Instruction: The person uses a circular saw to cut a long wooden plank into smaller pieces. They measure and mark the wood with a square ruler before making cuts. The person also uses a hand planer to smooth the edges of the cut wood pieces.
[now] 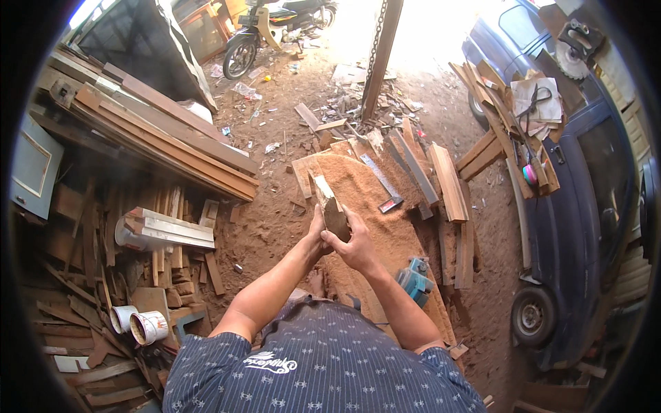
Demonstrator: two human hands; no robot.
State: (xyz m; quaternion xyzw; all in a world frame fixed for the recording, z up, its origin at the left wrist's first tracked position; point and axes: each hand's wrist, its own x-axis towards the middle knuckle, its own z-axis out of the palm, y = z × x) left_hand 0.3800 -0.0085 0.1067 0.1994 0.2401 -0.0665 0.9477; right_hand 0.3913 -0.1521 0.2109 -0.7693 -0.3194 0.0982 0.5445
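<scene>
Both my hands hold a short block of wood (334, 215) over the sawdust-covered bench. Its upper end is pale and lit, while the face toward me is dark brown. My left hand (317, 230) wraps the block's left side near the lower end. On the right side, my right hand (354, 242) grips it with the thumb across the near face. A try square (383, 184) with a metal blade lies in the sawdust (344, 172) beyond my right hand. Nearer my right forearm sits a teal electric planer (414, 281).
Timber pieces (447, 182) line the bench's right side. A wooden post (381, 62) with a chain stands ahead. Long boards (165, 141) are stacked at left, above scrap wood and white buckets (149, 327). A dark blue vehicle (571, 227) stands at right, a motorcycle (275, 31) far off.
</scene>
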